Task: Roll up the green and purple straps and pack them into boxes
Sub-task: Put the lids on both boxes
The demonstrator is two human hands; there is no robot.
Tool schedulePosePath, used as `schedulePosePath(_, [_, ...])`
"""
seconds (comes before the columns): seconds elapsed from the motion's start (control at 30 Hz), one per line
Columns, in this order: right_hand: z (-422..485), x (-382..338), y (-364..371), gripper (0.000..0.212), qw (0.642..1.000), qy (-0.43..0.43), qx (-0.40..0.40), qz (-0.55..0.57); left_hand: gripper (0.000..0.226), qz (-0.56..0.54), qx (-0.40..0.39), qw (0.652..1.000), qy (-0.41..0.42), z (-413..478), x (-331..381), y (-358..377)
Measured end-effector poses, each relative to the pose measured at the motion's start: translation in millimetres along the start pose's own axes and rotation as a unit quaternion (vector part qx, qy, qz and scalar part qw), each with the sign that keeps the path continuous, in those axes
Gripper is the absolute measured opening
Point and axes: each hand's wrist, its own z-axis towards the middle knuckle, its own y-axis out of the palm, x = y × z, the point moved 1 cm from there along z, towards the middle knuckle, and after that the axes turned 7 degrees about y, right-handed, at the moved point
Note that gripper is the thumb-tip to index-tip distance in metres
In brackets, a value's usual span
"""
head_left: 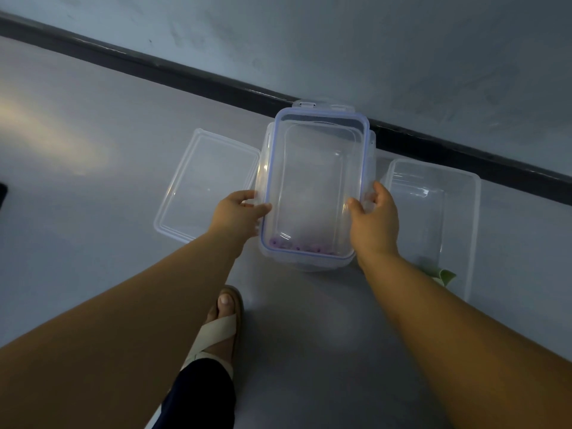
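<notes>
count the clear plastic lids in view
2: one lid with a blue seal held by both hands over the middle box, and one loose lid flat on the floor to its left. None seems hidden.

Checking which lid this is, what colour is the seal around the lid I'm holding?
Blue, running round the clear lid's rim; the head view shows it.

hands (238, 212) gripping lid (312, 187), purple straps (297, 245)

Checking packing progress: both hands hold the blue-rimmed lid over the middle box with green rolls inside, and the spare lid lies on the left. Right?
Not quite. The head view shows purple rolls in the middle box, not green. Both the left hand and right hand hold the blue-rimmed lid; the spare lid lies left.
</notes>
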Motion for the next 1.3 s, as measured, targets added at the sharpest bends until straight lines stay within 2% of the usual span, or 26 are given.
schedulePosePath(0.23, [10.1,1.7,4.0,0.056,0.998,0.038,-0.039,-0.032,0.044,0.022,0.007,1.0,-0.014,5.0,0.3,3.9])
schedulePosePath(0.4, [7.1,5.9,3.0,0.055,0.997,0.034,-0.052,-0.054,0.048,0.039,0.007,0.999,-0.02,2.9,-0.9,3.4])
schedulePosePath(0.53, [5.8,5.2,1.7,0.054,0.995,0.035,-0.062,-0.064,0.052,0.077,0.01,0.997,0.006,1.5,2.5,3.7])
schedulePosePath(0.7, [8.3,0.9,1.0,0.054,0.995,0.032,-0.062,-0.074,0.048,0.112,0.02,0.993,0.022,0.3,7.2,7.6])
schedulePosePath(0.83, [12.5,-3.4,2.1,0.051,0.997,0.051,-0.041,-0.036,0.04,0.076,0.037,0.996,0.016,5.7,8.0,8.0])
schedulePosePath(0.93, [16.0,-4.0,0.8,0.052,0.997,0.066,-0.039,-0.027,0.049,0.055,0.046,0.997,-0.002,9.5,6.8,9.0])
schedulePosePath(1.13, [19.2,-7.2,-2.2,0.042,0.989,0.04,-0.066,-0.122,0.043,0.087,0.045,0.995,0.018,6.6,8.8,11.8])
schedulePosePath(1.23, [20.9,-10.3,-2.5,0.032,0.99,0.021,-0.053,-0.129,0.044,0.102,0.051,0.993,0.036,4.2,11.4,11.9])
schedulePosePath(1.3, [20.1,-12.3,-3.3,0.036,0.991,0.017,-0.05,-0.123,0.044,0.104,0.054,0.992,0.042,3.1,13.5,11.1])
